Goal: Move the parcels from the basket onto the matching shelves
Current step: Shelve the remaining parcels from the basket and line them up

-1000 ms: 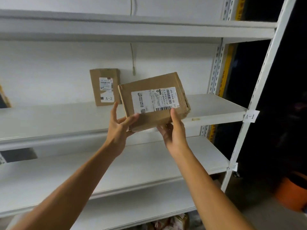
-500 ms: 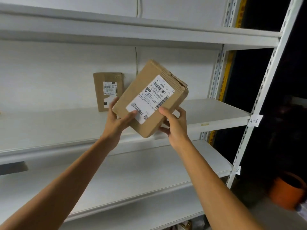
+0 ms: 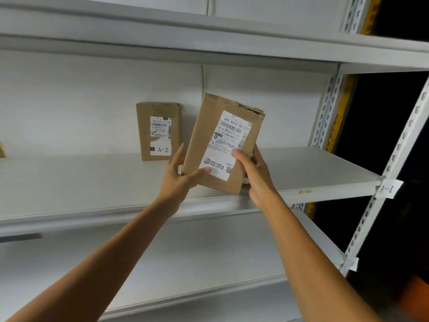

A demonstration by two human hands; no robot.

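Frame centre: both hands, left [image 3: 177,180] and right [image 3: 254,176], grip a flat brown cardboard parcel [image 3: 224,145], tilted, torn top edge, over smooth white metal shelf [image 3: 313,168].

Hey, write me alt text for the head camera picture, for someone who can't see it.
A left hand and a right hand hold a tilted brown parcel with a white shipping label at a white shelf whose post carries an A-1 tag. A second parcel, marked A-2, stands upright at the back, to its left.
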